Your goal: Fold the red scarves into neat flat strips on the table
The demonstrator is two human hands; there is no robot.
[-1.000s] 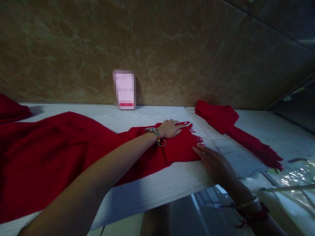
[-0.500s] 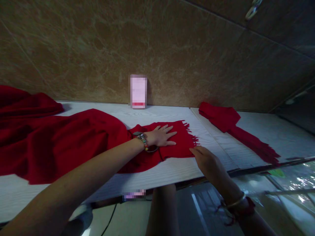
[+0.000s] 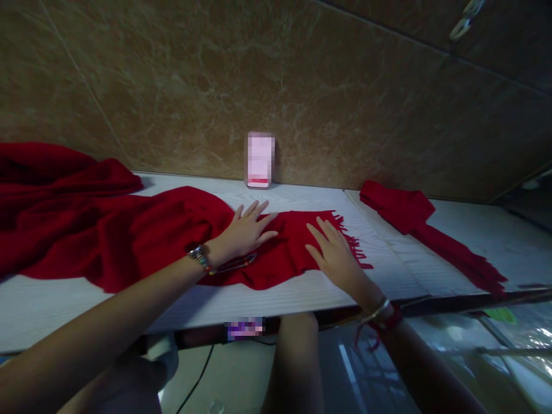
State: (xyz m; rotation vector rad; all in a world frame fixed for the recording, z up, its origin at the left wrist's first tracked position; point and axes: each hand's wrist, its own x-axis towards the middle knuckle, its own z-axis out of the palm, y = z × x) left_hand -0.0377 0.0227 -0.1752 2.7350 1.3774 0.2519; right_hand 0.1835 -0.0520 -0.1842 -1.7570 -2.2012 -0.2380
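Note:
A red fringed scarf (image 3: 297, 238) stretches along the white wood-grain tabletop (image 3: 319, 290), flat toward its fringed end and rumpled on the left. My left hand (image 3: 244, 233) is over the scarf where the folds begin, its fingers spread. Close to the fringe, my right hand (image 3: 336, 256) rests on the flat end with its fingers apart. Neither hand grips the cloth. A watch and beads circle my left wrist; a bangle and red cord circle my right.
A second red scarf (image 3: 399, 213), folded with a fringed tail, lies at the right. More red cloth (image 3: 64, 169) is heaped at the back left. A phone with a blurred screen (image 3: 260, 160) leans on the brown marbled wall (image 3: 194, 86). The table's front edge runs below my hands.
My left hand has slid leftward along the scarf. My right hand has let go of the fringed corner and now lies spread on the cloth. The view has shifted a little left.

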